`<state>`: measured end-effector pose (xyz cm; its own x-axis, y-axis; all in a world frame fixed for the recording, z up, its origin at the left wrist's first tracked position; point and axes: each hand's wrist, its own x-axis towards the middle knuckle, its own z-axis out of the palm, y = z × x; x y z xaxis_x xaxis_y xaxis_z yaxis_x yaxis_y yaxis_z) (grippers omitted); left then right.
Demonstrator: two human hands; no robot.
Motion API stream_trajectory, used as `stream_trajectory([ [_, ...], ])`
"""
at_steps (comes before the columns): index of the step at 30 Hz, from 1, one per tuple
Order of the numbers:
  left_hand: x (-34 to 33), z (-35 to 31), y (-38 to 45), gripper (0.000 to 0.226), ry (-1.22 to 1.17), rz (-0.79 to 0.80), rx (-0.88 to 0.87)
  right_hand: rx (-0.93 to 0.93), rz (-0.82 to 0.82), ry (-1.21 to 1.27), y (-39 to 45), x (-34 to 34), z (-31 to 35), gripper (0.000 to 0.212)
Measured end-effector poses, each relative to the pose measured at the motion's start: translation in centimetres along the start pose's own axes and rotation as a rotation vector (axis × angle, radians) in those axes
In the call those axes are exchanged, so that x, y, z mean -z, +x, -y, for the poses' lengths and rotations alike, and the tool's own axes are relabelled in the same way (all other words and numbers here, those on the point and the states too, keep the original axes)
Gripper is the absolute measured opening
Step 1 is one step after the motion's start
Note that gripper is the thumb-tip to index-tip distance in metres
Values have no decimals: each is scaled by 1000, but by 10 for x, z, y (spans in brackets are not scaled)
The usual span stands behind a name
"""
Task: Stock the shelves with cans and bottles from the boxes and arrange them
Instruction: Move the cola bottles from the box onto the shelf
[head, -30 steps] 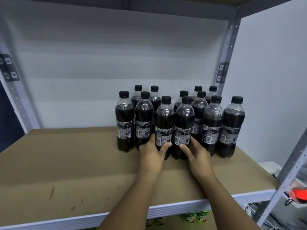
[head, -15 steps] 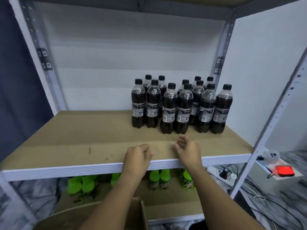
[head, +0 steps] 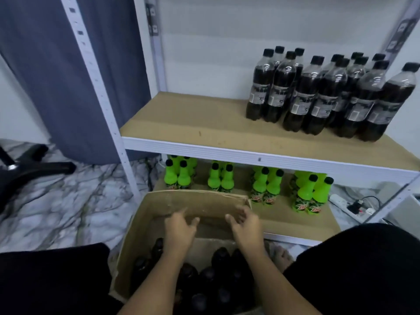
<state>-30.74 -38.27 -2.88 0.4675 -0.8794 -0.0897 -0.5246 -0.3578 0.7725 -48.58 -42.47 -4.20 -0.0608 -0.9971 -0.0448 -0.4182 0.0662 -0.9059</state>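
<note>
Bottles (head: 318, 94) w/ dark drink and black caps are standing bunched at upper right of the frame, on the upper shelf (head: 181, 123). More dark bottles (head: 204, 276) are sitting in the cardboard box (head: 141, 226) at bottom center. Left hand (head: 179, 230) and right hand (head: 246, 226) are hovering side by side over the box's open part, fingers loosely spread and relaxed, holding nothing. Green bottles (head: 263, 183) are standing in groups on the lower shelf (head: 295, 223), center of frame. Gray curtain (head: 56, 64) is hanging at upper left; power strip (head: 350, 208) is lying at right.
</note>
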Motion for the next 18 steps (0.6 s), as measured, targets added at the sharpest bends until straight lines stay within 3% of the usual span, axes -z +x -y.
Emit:
stream_trajectory([
  [4,6,67,-18,44,99,57,143,-61,153,-283,-31,-31,-46,51],
  [6,8,84,-23,35,181,87,171,-120,224,-394,-39,-37,-60,49],
  [9,7,91,-22,39,211,52,174,-167,245,-512,-43,-39,-72,39],
  [18,5,106,-1,30,144,2,301,-161,165,-429,-36,-39,-82,38],
])
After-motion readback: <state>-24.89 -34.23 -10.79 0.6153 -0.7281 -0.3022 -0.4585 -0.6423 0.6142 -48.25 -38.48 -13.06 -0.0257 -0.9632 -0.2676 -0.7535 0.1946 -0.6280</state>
